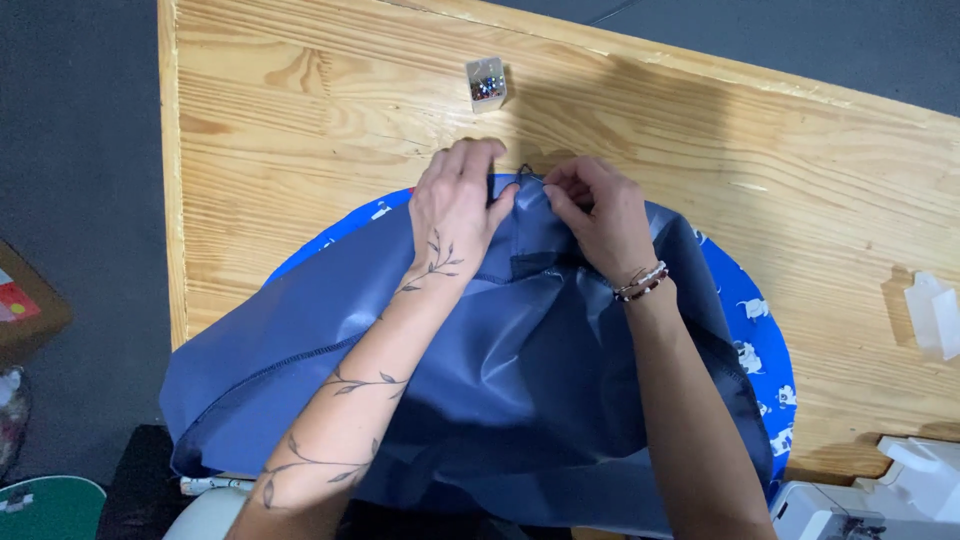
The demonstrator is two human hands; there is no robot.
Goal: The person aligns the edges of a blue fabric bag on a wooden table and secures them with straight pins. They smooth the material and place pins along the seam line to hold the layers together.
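Observation:
A dull blue fabric piece (520,380) lies over a bright blue printed fabric (750,330) with small white figures, both spread on a wooden table (700,150). My left hand (455,205) presses flat on the far edge of the blue fabric, fingers resting on it. My right hand (595,205) pinches the same far edge just to the right, thumb and fingers closed on the cloth. A line of stitching runs across the dull blue fabric near my left forearm. A small clear box of coloured-headed pins (486,82) stands on the table beyond my hands.
A white sewing machine part (870,490) shows at the bottom right corner. A small translucent white plastic piece (935,315) lies at the table's right edge. Dark grey floor surrounds the table, with a cardboard box (25,300) at the left.

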